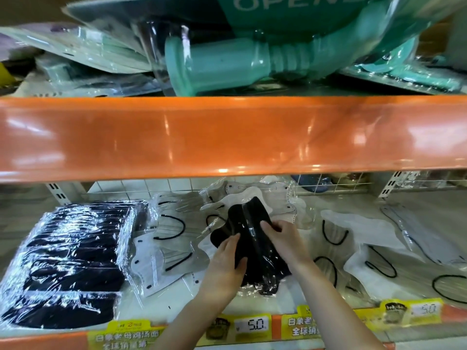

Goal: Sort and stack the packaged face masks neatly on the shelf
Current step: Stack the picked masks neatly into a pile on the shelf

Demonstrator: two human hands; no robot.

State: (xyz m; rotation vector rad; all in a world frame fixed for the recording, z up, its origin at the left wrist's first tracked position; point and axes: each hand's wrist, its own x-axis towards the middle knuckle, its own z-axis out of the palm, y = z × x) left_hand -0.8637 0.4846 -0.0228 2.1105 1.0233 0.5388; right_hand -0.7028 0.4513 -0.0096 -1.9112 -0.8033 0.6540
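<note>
Down on the lower shelf: both hands are on one black mask pack (255, 246), mid-shelf, right over the scattered white ones.
Left hand (227, 265): fingers curled onto the near-left side of the pack, thumb side tucked against it, so it's gripping the plastic.
Right hand (284, 239): pinching the pack's right edge, fingers folded round it.
Task thing: that black pack sits lifted and tilted between the hands, above the loose white mask packs (174, 251).
Where it probably goes: the black stack (70, 261) on the left looks like the matching pile, my guess anyway.
What could go wrong: the wrap is shiny and slick, so a loose pinch could let the pack slide out. Dragging it left low could also snag the white packs and shove them about.
More risk: the black stack leans toward the front lip, so a careless drop on top might tip it.
Edges: orange upper shelf rail (232, 137) hangs close above, so lifting room is tight.
Open room: bare shelf patch (417, 198) at the right rear, otherwise it's crowded.
</note>
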